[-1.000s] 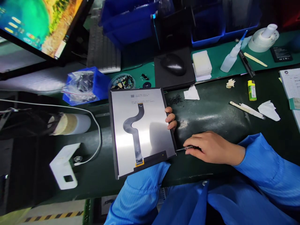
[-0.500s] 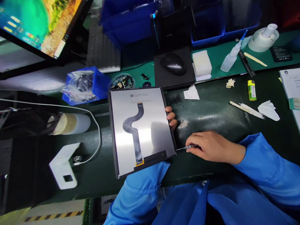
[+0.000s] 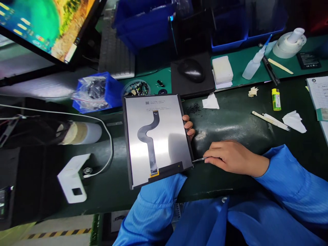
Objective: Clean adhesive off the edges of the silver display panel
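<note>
A dim, cluttered workshop table (image 3: 235, 119) with a dark green top fills the view, seen from above. At far left, a tilted monitor (image 3: 38, 24) with a bright beach picture leans into the upper corner. Below it lies a bent white plastic bracket (image 3: 71, 177) with a square cutout, a thin white cable (image 3: 112, 147) curving beside it. Next comes a small blue plastic bin (image 3: 112, 92) holding clear plastic bags.

Near the centre, a flat rectangular silver display panel (image 3: 169, 126) with black edges is held over the table, its back facing up and a wavy black ribbon cable (image 3: 151, 147) running down it. The left hand (image 3: 189, 126) supports it, fingers curled around the right edge; the palm is hidden. Just right, slim silver metal tweezers (image 3: 201, 159) point at the panel's lower right edge; whether they touch is unclear. The right hand (image 3: 233, 158) pinches them, its fingers closed together. Farther right lie a yellow-green lighter (image 3: 276, 99) and a crumpled white paper scrap (image 3: 294, 121).
</note>
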`<state>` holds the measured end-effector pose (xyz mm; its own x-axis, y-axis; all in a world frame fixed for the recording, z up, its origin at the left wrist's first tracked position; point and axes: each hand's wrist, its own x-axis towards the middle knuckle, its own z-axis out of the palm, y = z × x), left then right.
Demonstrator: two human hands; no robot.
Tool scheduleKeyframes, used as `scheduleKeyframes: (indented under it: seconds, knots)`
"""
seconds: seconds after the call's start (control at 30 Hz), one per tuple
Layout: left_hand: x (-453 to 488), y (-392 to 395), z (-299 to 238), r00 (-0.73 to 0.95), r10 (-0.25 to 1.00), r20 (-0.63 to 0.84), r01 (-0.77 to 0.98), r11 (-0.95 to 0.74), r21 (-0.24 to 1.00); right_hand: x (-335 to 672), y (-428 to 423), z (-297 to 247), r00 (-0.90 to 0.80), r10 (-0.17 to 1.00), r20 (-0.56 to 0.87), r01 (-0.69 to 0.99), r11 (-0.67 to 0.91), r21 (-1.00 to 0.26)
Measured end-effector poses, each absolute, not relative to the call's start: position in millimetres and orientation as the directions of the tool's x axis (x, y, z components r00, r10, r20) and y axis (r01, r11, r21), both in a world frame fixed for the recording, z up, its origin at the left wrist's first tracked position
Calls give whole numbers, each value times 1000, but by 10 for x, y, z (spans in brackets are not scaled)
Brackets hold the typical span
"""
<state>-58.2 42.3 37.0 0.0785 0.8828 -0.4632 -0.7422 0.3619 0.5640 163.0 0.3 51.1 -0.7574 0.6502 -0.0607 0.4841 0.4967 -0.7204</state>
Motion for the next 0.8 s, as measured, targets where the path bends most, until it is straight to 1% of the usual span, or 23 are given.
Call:
scheduleKeyframes:
  seconds: [0.1,0.2,0.3,0.37,0.47,0.63,0.73,0.8]
  knots:
    - [-644,449,297,190,892,-409,-772,393,499,1632,16,524,-738,670,-77,509,478,-716]
    - [-720,495,169,255,888,-382,-739,434,516,1628,18,554,-724,679,-119,508,409,-758]
    - [-796,554,40,273,886,-374,-709,448,545,1618,20,558,-726,677,-124,499,394,-772]
    - [-838,590,-32,267,880,-392,-680,460,571,1608,24,541,-724,681,-109,506,417,-755]
    - [-884,615,-107,206,894,-399,-674,425,605,1594,29,517,-707,696,-121,542,425,-725]
    - [-923,554,-111,187,905,-383,-665,404,629,1604,29,522,-709,690,-146,508,356,-785]
    - [-900,504,-72,150,929,-338,-691,343,637,1609,31,518,-722,683,-108,494,400,-772]
    - [-861,484,-44,147,932,-330,-704,333,627,1605,31,509,-722,687,-82,499,435,-749]
